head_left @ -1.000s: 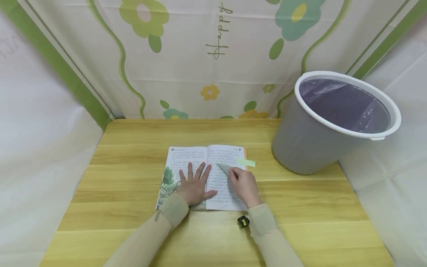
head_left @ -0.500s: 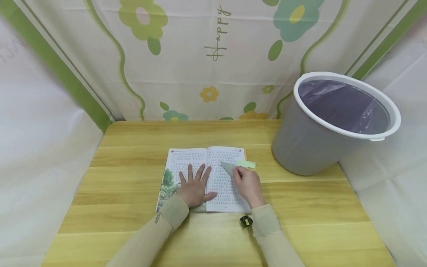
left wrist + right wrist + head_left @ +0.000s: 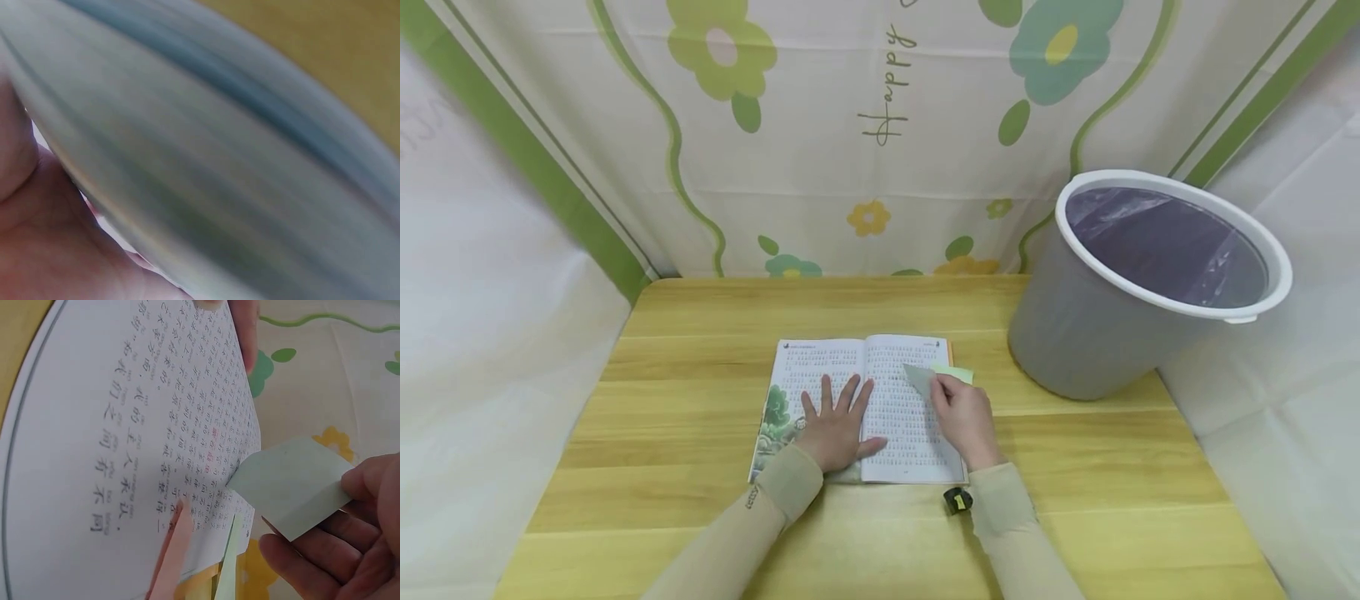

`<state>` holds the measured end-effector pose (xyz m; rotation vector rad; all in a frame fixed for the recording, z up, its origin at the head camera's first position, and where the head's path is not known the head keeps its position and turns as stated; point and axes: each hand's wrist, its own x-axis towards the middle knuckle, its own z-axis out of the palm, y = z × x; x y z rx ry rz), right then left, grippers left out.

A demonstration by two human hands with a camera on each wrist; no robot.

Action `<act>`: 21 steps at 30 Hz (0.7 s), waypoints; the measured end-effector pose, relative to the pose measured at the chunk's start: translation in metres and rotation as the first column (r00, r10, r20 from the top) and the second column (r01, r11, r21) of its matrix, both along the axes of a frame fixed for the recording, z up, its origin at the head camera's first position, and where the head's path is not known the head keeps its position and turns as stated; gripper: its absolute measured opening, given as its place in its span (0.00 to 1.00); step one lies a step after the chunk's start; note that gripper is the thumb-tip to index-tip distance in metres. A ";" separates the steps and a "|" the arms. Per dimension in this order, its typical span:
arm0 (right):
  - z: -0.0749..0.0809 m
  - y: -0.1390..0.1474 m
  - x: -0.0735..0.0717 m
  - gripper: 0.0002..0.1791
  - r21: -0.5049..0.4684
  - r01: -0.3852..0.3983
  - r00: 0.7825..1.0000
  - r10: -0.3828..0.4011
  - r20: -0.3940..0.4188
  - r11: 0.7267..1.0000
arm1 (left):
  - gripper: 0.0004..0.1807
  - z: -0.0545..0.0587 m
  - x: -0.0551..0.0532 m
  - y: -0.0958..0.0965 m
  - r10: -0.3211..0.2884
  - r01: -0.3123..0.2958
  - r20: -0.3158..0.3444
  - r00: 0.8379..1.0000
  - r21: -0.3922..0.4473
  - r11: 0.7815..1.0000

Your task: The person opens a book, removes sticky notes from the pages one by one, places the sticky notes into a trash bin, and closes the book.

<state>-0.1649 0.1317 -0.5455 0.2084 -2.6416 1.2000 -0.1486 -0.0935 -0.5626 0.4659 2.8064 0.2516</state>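
An open book (image 3: 902, 450) with printed pages lies on the table. My left hand (image 3: 835, 433) rests flat on it, fingers spread, its thumb reaching over the fold onto the right page. In the left wrist view, the blurred book edge (image 3: 187, 137) hides most of that hand. My right hand (image 3: 966, 417) pinches a pale green sticky note (image 3: 294, 484) between thumb and fingers above the right page. The note is bent, and its far corner meets the page; whether it sticks there I cannot tell. A pink tab (image 3: 172, 553) and a light green tab (image 3: 229, 559) jut from the page edge.
A grey bin (image 3: 1075, 333) with a white rim and a dark liner stands at the right of the wooden table (image 3: 685, 417). A flowered cloth (image 3: 805, 167) hangs behind. Beside the right wrist is a small black object (image 3: 957, 501) with a yellow mark.
My right hand has moved a little to the right with the sticky note, whose tip has shifted right across the page. The left hand stays in place. The head view has tilted slightly up.
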 end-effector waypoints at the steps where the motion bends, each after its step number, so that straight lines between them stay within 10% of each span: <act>1: 0.000 0.001 0.000 0.14 -0.001 0.004 1.000 -0.004 -0.001 1.000 | 0.53 0.001 0.000 0.000 0.001 -0.001 -0.007 1.000 0.002 1.000; 21: 0.028 0.022 -0.003 0.14 0.019 0.034 0.983 -0.030 -0.181 0.999 | 0.52 0.001 0.004 0.001 -0.013 0.013 -0.042 0.999 0.003 1.000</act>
